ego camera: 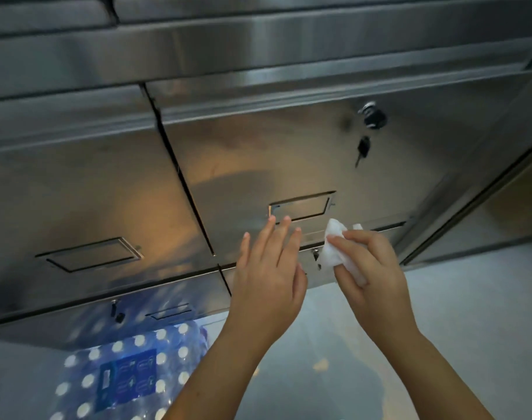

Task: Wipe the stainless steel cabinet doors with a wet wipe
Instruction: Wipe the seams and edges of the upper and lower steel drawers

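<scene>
right hand [371, 268]: pinches the wet wipe [334, 253], just below-right of the recessed handle [301, 207].
left hand [267, 271]: fingers straight, spread, tips just under the handle.
wet wipe: bunched, low on the cabinet door [258, 153], beneath the handle.

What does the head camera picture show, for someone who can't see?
A person's right hand holds a white wet wipe near the lower edge of a shiny steel cabinet door, beside their open left hand. A key hangs from its lock.

Glossy brushed-steel cabinet doors [289, 165], soft white wet wipe [334, 250]
</scene>
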